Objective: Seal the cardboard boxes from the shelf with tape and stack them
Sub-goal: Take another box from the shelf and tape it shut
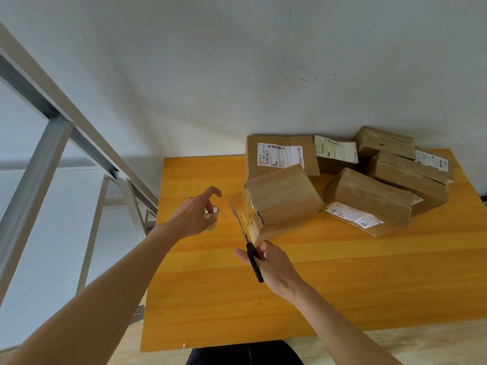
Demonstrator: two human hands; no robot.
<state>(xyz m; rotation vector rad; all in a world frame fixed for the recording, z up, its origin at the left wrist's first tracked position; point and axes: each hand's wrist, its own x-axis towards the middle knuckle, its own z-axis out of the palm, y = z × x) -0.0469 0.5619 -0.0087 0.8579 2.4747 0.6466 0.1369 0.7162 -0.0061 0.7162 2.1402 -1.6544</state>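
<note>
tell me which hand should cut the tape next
Right. The right hand grips the scissors, whose open blades point up beside the nearest box. The left hand is taken up holding the tape roll, so it is probably best left to keep the tape taut.

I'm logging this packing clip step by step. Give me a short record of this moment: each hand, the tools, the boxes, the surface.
left hand: holds the tape roll just above the table
right hand: grips the scissors by the black handles
scissors: blades open, tips between the tape roll and the near box
near box: on the table, its end face toward the scissors
other boxes: several, piled loosely behind and right, some with labels
table: yellow wood, against a white wall
</note>
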